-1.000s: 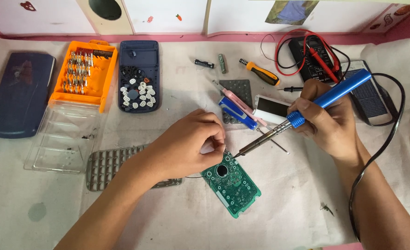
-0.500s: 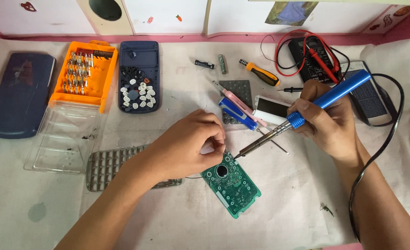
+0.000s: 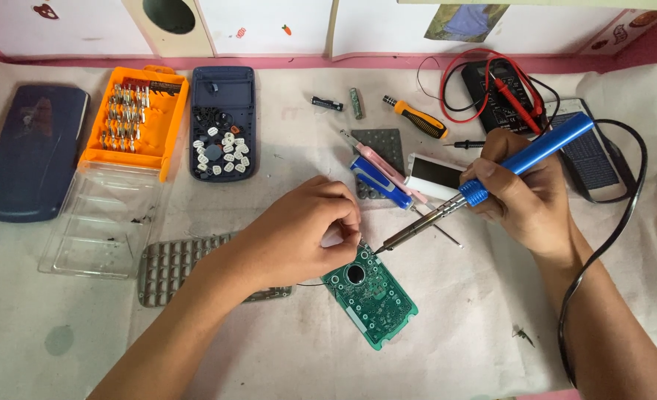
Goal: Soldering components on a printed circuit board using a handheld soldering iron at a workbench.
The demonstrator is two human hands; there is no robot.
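Note:
A green circuit board (image 3: 371, 293) lies on the white cloth near the middle. My left hand (image 3: 302, 233) rests at the board's upper edge, its fingers pinched on something small that I cannot make out. My right hand (image 3: 525, 194) grips a blue-handled soldering iron (image 3: 484, 185). The iron's metal tip touches the board's top corner, right beside my left fingertips. Its black cord (image 3: 602, 252) loops round my right forearm.
An orange screwdriver-bit case (image 3: 135, 118) with a clear lid, a dark blue calculator shell (image 3: 223, 122) holding loose keys, a grey key panel (image 3: 176, 263), a dark blue cover (image 3: 32, 152), a multimeter (image 3: 510, 92) with red and black leads, an orange-handled screwdriver (image 3: 417, 117), a small display module (image 3: 436, 176).

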